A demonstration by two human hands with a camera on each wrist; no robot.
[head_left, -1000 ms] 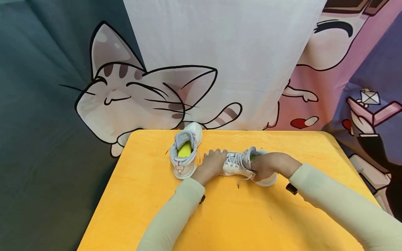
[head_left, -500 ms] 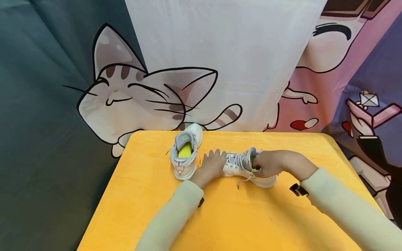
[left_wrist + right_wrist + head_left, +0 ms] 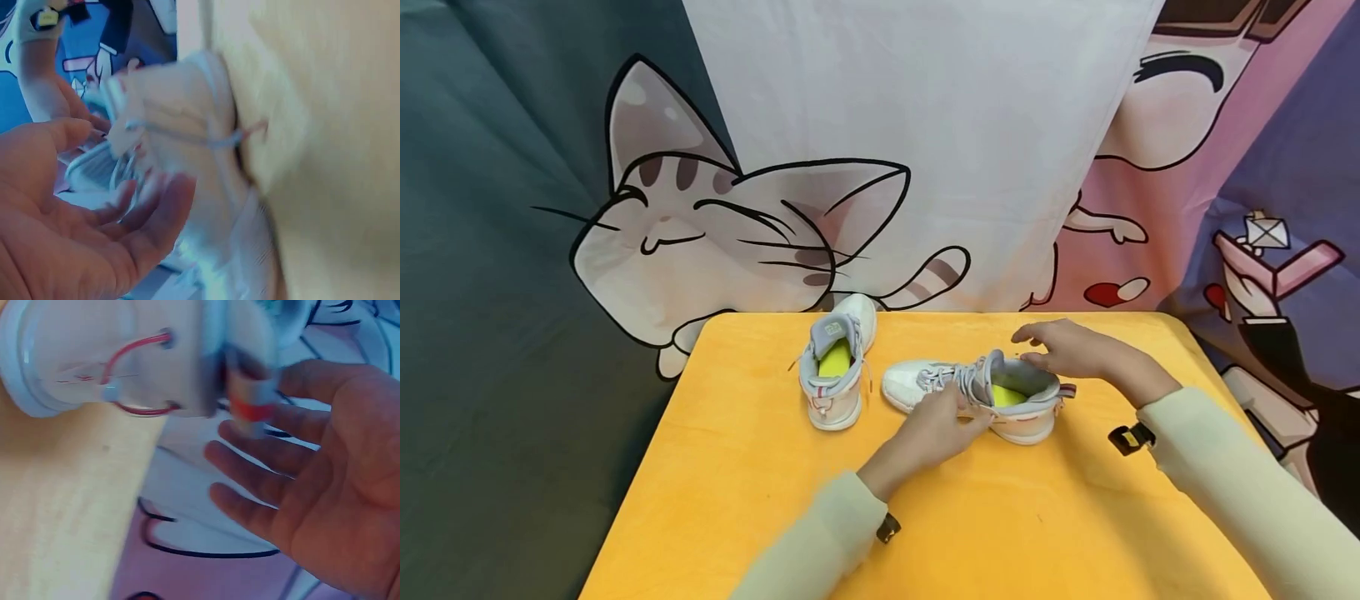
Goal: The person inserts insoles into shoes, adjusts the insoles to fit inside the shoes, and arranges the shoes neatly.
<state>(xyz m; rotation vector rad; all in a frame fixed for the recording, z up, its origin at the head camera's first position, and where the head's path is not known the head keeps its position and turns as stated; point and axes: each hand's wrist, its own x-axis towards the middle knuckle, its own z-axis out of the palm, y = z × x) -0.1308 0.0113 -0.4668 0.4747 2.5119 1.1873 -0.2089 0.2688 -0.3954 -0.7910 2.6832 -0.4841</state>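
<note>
A white lace-up sneaker (image 3: 1026, 422) lies sole-down on the yellow table, toe pointing left, a yellow-green insole (image 3: 1006, 397) visible inside. My left hand (image 3: 928, 433) is at its near side by the laces; in the left wrist view the hand's (image 3: 81, 231) fingers are spread and slightly bent, gripping nothing I can make out. Above the far side of the shoe's opening hovers my right hand (image 3: 1063, 348). The right wrist view has that hand (image 3: 337, 469) with loose, spread fingers close to the heel's pull tab (image 3: 251, 406); contact with it is unclear.
The matching sneaker (image 3: 837, 408) stands to the left, toe toward the back edge, with its own yellow-green insole (image 3: 835, 361). Behind the yellow table (image 3: 970, 533) hangs a cartoon-printed cloth (image 3: 925, 108).
My right hand has come out of the shoe's opening and risen beyond it. The left hand has left the toe and moved right and nearer, to the laces, uncovering the toe.
</note>
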